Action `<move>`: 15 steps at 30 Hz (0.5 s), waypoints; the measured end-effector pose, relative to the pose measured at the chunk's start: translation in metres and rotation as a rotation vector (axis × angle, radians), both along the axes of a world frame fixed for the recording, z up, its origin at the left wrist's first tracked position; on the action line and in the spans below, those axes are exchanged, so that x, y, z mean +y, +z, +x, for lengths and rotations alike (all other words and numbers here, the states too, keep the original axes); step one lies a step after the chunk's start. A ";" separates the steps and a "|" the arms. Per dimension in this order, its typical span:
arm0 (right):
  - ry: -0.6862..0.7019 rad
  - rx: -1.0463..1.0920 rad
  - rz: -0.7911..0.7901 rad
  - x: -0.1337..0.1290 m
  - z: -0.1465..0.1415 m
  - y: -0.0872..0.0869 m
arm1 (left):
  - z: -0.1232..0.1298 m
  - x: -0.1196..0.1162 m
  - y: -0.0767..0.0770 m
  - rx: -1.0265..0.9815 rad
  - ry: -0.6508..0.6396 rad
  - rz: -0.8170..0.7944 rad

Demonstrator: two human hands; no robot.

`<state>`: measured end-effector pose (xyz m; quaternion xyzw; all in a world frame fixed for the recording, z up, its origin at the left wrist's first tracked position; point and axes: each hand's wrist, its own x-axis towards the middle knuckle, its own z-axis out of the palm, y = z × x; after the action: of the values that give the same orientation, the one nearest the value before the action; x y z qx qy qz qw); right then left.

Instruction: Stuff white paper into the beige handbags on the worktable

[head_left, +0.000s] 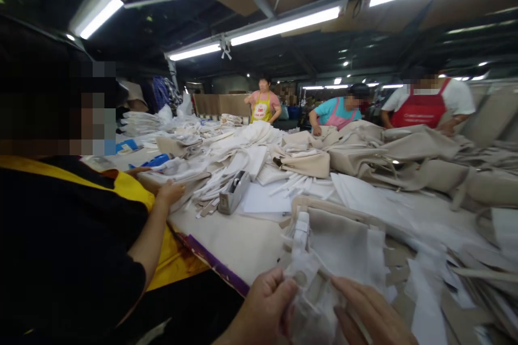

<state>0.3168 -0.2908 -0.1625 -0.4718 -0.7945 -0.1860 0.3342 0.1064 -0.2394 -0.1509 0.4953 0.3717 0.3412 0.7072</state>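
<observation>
A beige bag [343, 237] lies on the table in front of me, with white sheet material over its panel and a white-wrapped strap [301, 229] at its left side. Thin translucent wrapping [313, 312] bunches at the bag's near end. My left hand [269, 299] is closed, thumb against fingers, pinching the left edge of this wrapping. From the right, my right hand [368, 312] holds the wrapping's other side, its fingers bent along the edge. A small round shape shows through the wrapping between the hands. The lower fingers of both hands are partly hidden.
A grey tape dispenser [234, 192] stands beyond the bag among white paper strips. Beige bags [404, 151] are heaped at the right and back. A co-worker in a yellow apron [133, 188] is close on my left; several others stand across the table. Scraps [429, 291] lie at right.
</observation>
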 end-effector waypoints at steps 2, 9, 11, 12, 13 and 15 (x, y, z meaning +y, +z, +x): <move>-0.079 0.126 -0.015 -0.004 0.006 0.011 | 0.028 -0.001 -0.012 -0.024 -0.060 -0.011; -0.143 0.368 -0.069 -0.003 0.010 -0.015 | 0.038 0.006 -0.016 0.081 -0.122 0.022; -0.203 0.621 -0.250 0.001 0.002 -0.021 | 0.035 0.007 -0.021 0.117 -0.112 0.050; -0.215 0.760 -0.383 0.003 -0.003 -0.023 | 0.034 0.007 -0.024 0.137 -0.098 0.073; -0.202 0.890 -0.523 0.006 -0.008 -0.024 | 0.033 0.007 -0.027 0.159 -0.084 0.100; -0.120 1.080 -0.740 0.012 -0.017 -0.025 | 0.032 0.005 -0.032 0.201 -0.069 0.152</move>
<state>0.2999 -0.2786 -0.1871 -0.6260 -0.4988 0.3444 0.4906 0.1384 -0.2342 -0.1828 0.5914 0.3966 0.2926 0.6383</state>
